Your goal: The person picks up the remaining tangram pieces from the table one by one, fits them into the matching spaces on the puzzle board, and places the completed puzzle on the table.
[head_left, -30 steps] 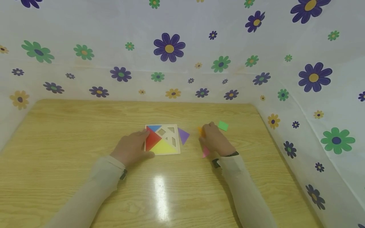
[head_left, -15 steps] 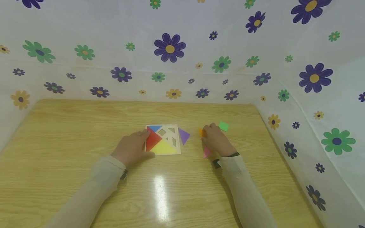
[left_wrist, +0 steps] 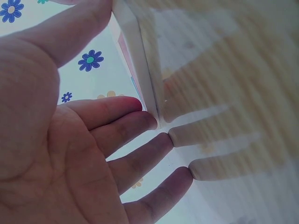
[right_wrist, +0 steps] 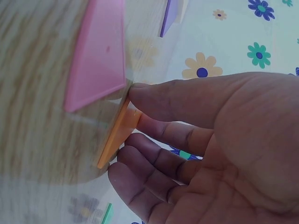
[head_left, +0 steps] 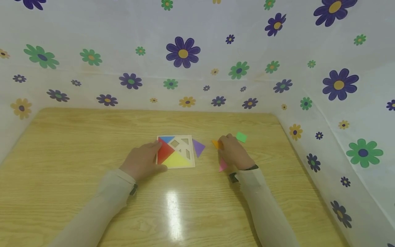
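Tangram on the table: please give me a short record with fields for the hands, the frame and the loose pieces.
left hand: fingers straight, pressed against the left edge of the frame
right hand: pinches the orange piece at its edge
in frame: red piece, yellow piece, blue piece
loose pieces: purple piece beside the frame's right edge, pink piece partly under the right hand, green piece beyond it
surface: table
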Motion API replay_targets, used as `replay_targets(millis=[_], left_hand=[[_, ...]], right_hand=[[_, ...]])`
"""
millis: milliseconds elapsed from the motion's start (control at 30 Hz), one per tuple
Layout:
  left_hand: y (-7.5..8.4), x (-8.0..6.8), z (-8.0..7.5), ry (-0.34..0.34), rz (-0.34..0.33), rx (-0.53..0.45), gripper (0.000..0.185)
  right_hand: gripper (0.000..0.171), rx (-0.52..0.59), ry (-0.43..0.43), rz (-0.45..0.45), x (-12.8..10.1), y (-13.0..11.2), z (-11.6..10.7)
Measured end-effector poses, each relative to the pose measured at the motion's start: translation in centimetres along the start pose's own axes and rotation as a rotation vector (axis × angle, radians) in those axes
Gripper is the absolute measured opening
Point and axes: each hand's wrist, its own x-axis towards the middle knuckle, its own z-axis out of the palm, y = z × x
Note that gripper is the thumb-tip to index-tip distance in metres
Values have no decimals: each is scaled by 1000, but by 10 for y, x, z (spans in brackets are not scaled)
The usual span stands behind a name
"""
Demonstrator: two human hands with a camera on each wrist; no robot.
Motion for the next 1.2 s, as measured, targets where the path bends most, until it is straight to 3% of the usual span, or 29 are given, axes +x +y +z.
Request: replay_targets(millis=[1200], left_hand=[[-4, 3, 6, -11, -22, 23, 89]], right_hand=[[35, -5, 1, 13, -1, -3, -2]])
